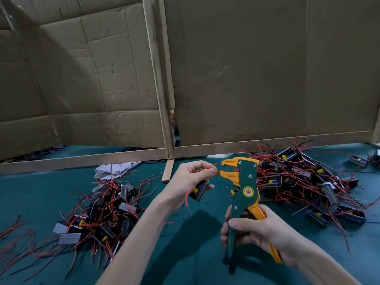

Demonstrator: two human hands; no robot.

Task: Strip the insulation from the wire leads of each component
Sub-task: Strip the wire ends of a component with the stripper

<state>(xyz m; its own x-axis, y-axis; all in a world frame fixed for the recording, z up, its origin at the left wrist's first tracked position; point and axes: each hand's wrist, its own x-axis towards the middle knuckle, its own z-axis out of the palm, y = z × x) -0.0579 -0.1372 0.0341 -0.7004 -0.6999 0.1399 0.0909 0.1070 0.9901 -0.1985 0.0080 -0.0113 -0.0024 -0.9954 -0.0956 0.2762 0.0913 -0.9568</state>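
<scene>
A: What is the left hand (192, 177) holding?

B: One small black component (198, 191) with a yellow bit on it. It sits low in the hand, held by the curled fingers.

A: How many wires come out of it?

B: I can see two red ones. One red wire (206, 168) goes up and is pinched at the fingertips. The other red wire (186, 199) hangs down under the hand.

A: And the tool?

B: One wire stripper (245, 188), green and orange. Its jaws stand a little apart, right at the left fingertips. I cannot tell if a wire is inside them. The right hand (253, 233) is wrapped round both handles, below and to the right of the left hand.

A: What lies around the hands?

B: Two piles of the same parts, too many to count. The left pile (107, 206) is out past the left wrist, and the right pile (308, 182) is just behind the tool. Tiny black bits (207, 200) lie on the green mat (185, 254) under the held part.

A: Anything farther off?

B: One crumpled white rag (115, 169) beyond the left pile, and a cardboard wall (257, 68) with a wooden post (158, 79) behind it all.
</scene>
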